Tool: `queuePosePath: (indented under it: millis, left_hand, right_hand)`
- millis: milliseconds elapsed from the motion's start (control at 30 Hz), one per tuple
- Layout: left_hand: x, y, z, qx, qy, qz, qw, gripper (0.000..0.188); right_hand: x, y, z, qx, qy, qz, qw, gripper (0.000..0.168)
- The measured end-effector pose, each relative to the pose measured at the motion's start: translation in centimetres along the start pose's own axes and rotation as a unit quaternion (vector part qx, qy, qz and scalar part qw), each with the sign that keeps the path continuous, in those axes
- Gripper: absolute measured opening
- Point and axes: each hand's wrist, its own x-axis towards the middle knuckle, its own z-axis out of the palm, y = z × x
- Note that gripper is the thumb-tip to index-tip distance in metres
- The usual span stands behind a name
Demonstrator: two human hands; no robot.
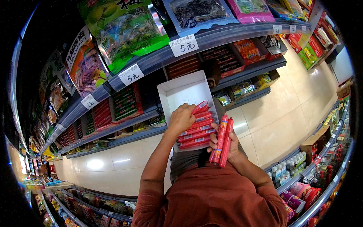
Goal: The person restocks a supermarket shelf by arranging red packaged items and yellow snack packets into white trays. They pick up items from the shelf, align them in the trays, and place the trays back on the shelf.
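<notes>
A white open cardboard box (181,95) lies tilted before me, its near end at my lap. Several red-wrapped sausages (195,136) are stacked side by side in its near half; bare white cardboard shows in the far half. My left hand (183,119) reaches over the box's left wall, fingers closed around the left end of the uppermost sausage (202,106), which slants more than the others. Just right of the box, my right hand (227,142) grips at least two more red sausages (222,139) upright together. Its fingers wrap them from both sides.
A shelf edge (153,62) with price tags crosses ahead, bearing bagged dried fruit (127,34). Lower shelves hold boxed snacks (221,58). Tiled floor (272,119) runs along both sides. Shelves of cans and tubs (292,198) stand behind right; packaged goods (93,201) fill shelves behind left.
</notes>
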Motion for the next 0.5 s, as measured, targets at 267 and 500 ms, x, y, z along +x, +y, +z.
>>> queuePosePath:
  millis: [267,500]
  left_hand:
    - [0.26,-0.58,0.59,0.028,-0.081,0.028,0.996,0.035]
    - [0.54,-0.83,0.59,0.044,-0.107,0.018,0.993,0.032]
  right_hand:
    - [0.16,0.03,0.5,-0.042,0.035,0.003,0.998,0.067]
    - [0.13,-0.03,0.95,-0.086,0.049,0.004,0.995,0.065]
